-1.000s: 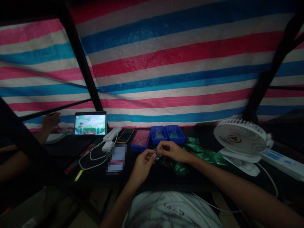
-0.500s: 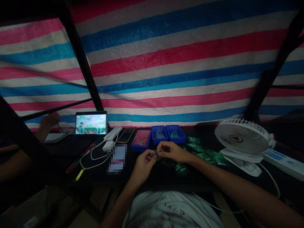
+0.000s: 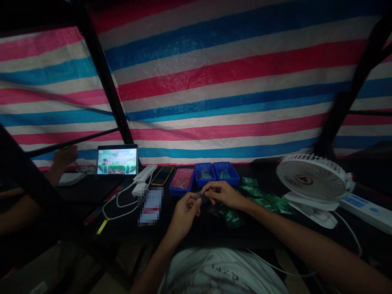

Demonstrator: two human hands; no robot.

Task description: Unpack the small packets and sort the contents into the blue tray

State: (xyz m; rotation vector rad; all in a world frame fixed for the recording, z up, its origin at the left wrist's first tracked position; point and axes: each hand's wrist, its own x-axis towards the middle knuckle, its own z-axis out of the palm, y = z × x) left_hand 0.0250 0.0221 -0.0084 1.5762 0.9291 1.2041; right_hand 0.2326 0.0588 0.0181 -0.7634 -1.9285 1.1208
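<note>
My left hand (image 3: 186, 210) and my right hand (image 3: 223, 193) meet at the middle of the dark table, both with fingers pinched. Between their fingertips is something small and dark, too dim to make out. Just beyond them stand a blue bin with red contents (image 3: 181, 180) and two more blue bins, the middle bin (image 3: 205, 173) and the right bin (image 3: 226, 174), which hold small clear or greenish packets. Green packets (image 3: 269, 202) lie in a loose pile beside my right forearm, and another green packet (image 3: 232, 217) rests below my right wrist.
A white fan (image 3: 312, 179) and a white power strip (image 3: 367, 211) stand at right. Left of the bins are a phone (image 3: 162, 175), a power bank (image 3: 145, 173), white cables and a lit tablet (image 3: 117, 161). Another person's hand (image 3: 65, 157) shows at far left, past a dark post.
My fingertips have shifted slightly; the left hand's fingers are more curled and the right hand has turned a little downward. The bins, packets and fan stay where they were.
</note>
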